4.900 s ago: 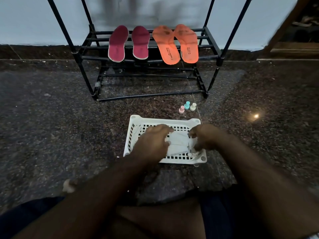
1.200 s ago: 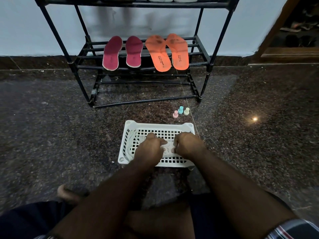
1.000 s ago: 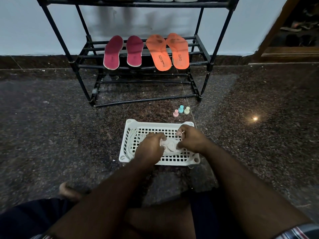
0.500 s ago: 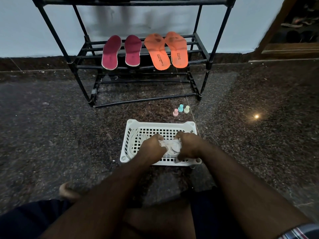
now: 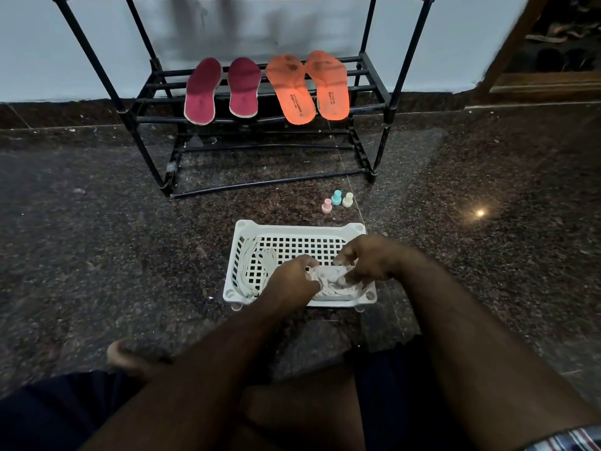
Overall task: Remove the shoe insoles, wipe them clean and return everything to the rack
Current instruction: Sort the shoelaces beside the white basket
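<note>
Nearest on the granite floor [image 5: 97,249]: white perforated basket [image 5: 294,230], laces heaped at its left wall. Left hand [image 5: 292,281] and right hand [image 5: 367,258], each grip pinching a crumpled white cloth [image 5: 331,275] over the basket's near right corner. Beyond: three small pastel bottles [image 5: 337,200]. Farthest: black rack [image 5: 388,102]; maroon insoles [image 5: 222,89] left, orange insoles [image 5: 309,87] right, on its middle shelf.

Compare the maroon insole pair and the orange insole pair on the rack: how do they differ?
The maroon insoles are shorter and show a pale rim; the orange insoles are longer and carry dark printed lettering near the heel. The maroon pair lies left on the rack, the orange pair right. The orange ones show darker smudges at the toe end; the maroon look even. Both pairs lie face up across the same shelf bars, heels toward the camera.
</note>
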Demonstrator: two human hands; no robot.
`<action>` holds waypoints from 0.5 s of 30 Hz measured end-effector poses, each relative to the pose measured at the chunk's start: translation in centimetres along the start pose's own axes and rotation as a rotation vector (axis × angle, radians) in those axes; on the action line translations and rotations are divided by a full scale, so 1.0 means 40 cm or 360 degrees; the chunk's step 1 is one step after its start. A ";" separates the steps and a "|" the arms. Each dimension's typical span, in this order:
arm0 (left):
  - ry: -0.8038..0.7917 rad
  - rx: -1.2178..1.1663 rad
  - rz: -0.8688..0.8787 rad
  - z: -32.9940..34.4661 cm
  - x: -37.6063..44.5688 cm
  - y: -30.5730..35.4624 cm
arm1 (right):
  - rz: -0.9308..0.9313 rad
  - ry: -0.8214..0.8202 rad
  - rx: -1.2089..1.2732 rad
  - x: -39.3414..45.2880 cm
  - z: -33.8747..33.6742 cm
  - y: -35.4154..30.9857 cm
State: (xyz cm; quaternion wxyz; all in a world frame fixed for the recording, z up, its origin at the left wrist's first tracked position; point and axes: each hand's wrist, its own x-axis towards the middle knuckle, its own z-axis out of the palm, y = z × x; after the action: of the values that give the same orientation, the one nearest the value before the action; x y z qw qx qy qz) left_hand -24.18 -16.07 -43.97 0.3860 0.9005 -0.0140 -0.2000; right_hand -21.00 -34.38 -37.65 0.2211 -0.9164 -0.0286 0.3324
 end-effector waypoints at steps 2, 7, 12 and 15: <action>0.0009 0.0016 0.0011 0.004 -0.001 0.005 | 0.0023 0.0049 -0.0072 0.006 0.011 0.000; 0.0024 0.0006 0.0019 0.006 -0.005 0.007 | 0.0099 0.0145 -0.0223 0.016 0.049 -0.020; -0.0009 -0.0020 0.0027 0.005 -0.007 -0.003 | 0.0094 0.0017 -0.0338 0.009 0.030 -0.022; -0.0028 -0.0054 0.0027 -0.014 -0.010 -0.004 | 0.0054 -0.0009 -0.0289 -0.012 -0.014 -0.011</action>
State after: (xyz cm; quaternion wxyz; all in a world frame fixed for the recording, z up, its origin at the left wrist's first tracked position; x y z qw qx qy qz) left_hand -24.35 -15.48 -43.60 0.4029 0.8918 -0.0218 -0.2048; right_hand -20.98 -34.29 -36.81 0.1314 -0.9321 -0.0439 0.3346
